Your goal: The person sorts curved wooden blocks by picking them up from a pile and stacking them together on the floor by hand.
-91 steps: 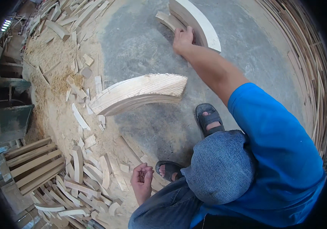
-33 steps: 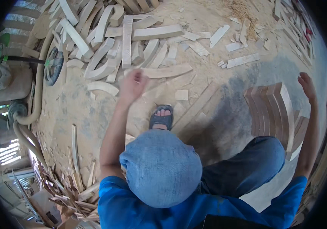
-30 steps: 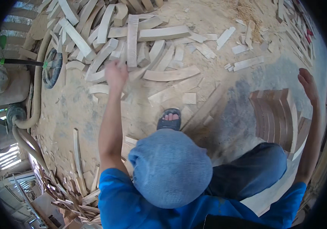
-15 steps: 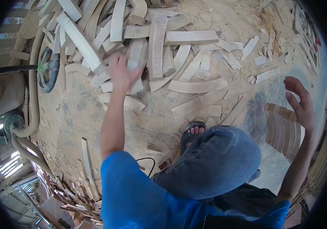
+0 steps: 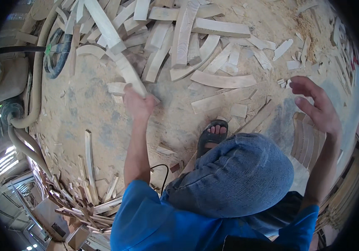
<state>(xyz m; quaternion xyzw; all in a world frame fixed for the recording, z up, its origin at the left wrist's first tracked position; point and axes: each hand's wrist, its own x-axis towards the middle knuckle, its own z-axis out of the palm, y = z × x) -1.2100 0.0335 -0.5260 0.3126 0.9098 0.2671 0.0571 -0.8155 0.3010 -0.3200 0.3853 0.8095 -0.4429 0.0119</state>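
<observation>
One curved wooden offcut (image 5: 123, 69) is the thing in hand. Nearest the camera are a grey cap (image 5: 240, 178) and blue shirt (image 5: 154, 226), with a sandalled foot (image 5: 213, 136) on the dusty concrete floor (image 5: 87, 121) just ahead. From the shirt the left hand (image 5: 138, 104) reaches forward and is closed around the lower end of the offcut, which rises away from it, up and to the left, toward the pile of cut pieces (image 5: 187, 46) lying beyond. The right hand (image 5: 317, 106) hangs apart at the other side, fingers spread and holding nothing, above a stack of curved pieces (image 5: 307, 136) standing beside the foot.

The offcut looks like solid sawn timber: stiff, not fragile, probably moderately heavy for one hand, and dusty, so the grip could slide a little. Held at one end, as now, its long arc will lever against the wrist; a hold nearer the middle of the curve would balance it better. Sawn edges may be splintery, though the view is too coarse to be sure. Farther off, at the left edge, a pale dust hose (image 5: 35, 83) bends round toward a machine.
</observation>
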